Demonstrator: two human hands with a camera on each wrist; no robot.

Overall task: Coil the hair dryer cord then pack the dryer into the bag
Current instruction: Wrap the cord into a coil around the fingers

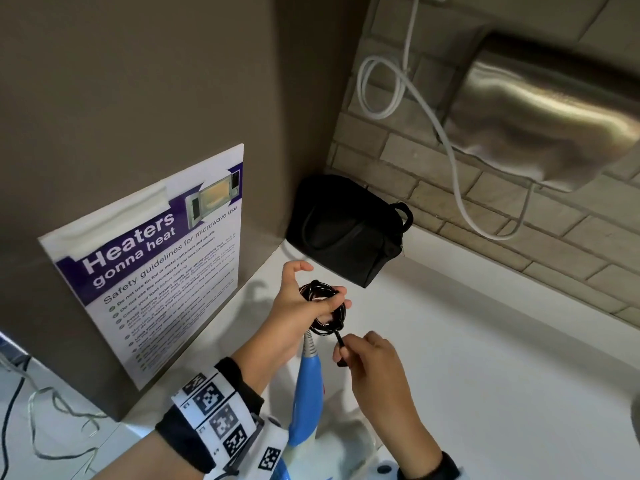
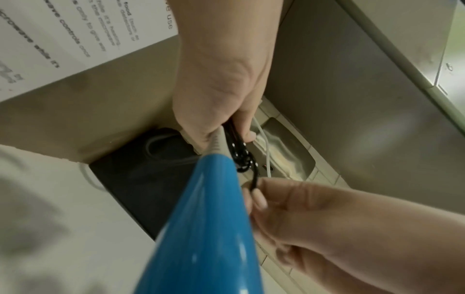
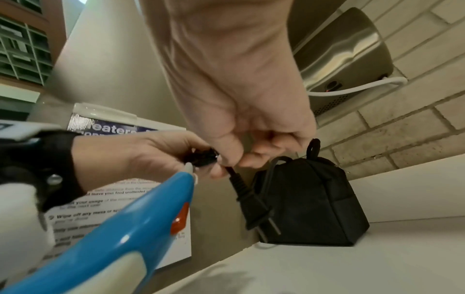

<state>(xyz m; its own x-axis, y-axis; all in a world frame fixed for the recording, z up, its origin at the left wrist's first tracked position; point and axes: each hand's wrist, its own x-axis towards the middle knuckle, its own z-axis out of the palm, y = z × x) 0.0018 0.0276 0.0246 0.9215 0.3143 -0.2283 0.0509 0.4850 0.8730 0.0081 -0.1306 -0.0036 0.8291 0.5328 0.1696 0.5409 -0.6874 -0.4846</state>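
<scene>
A blue hair dryer [image 1: 305, 393] hangs below my left hand [image 1: 304, 303], handle end up. Its black cord [image 1: 325, 306] is wound into a small coil that my left hand grips. My right hand [image 1: 367, 355] pinches the free cord end just above the black two-pin plug [image 3: 256, 210], which dangles under the fingers. The black bag [image 1: 346, 230] stands shut in the far corner of the white counter [image 1: 485, 358], beyond both hands. In the left wrist view the dryer [image 2: 201, 228] fills the middle, with the coil [image 2: 241, 155] above it.
A grey appliance side carrying a microwave safety poster [image 1: 156, 265] rises close on the left. A steel hand dryer [image 1: 540, 112] with a white cable [image 1: 433, 116] is fixed to the brick wall at the upper right. White counter stretches to the right.
</scene>
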